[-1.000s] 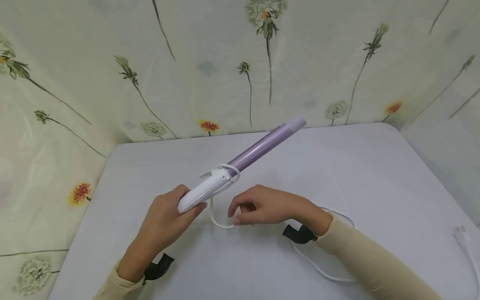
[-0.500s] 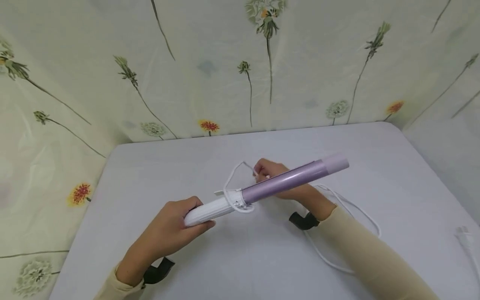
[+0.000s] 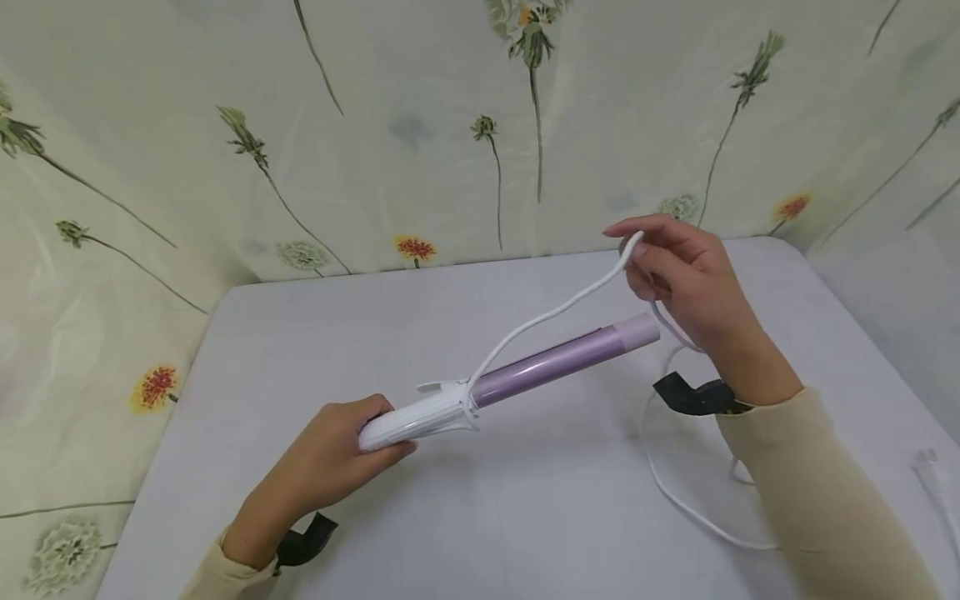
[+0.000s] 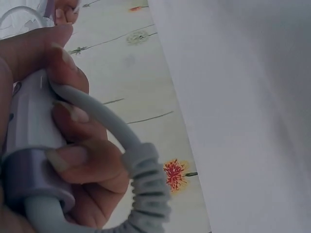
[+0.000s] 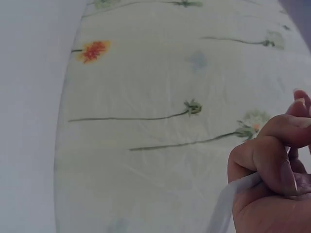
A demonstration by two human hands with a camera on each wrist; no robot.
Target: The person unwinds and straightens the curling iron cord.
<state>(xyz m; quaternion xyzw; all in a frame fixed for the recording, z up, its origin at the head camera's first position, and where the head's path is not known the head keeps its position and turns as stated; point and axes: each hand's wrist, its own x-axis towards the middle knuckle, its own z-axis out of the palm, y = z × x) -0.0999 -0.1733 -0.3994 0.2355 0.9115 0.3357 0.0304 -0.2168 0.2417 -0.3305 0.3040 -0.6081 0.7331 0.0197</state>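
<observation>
A curling iron [image 3: 551, 365] with a purple barrel and a white handle is held above the table, barrel tip to the right. My left hand [image 3: 330, 454] grips its handle; in the left wrist view the fingers [image 4: 80, 160] curl round the handle's end, where the cord's ribbed sleeve [image 4: 148, 189] bends back. The white cord [image 3: 551, 315] loops at the base of the barrel and slants up to my right hand [image 3: 693, 275], which pinches it beyond the barrel tip. In the right wrist view the cord [image 5: 226, 204] passes between thumb and fingers.
More cord [image 3: 675, 500] lies in loose curves on the white table [image 3: 525, 517] under the right forearm. Its plug [image 3: 930, 471] lies at the table's right side. A flower-patterned cloth [image 3: 420, 167] hangs behind and to the left.
My right hand has moved right and up, past the barrel tip, drawing the cord out with it. The loop round the barrel's base has narrowed. The left hand keeps its grip; the iron has tilted.
</observation>
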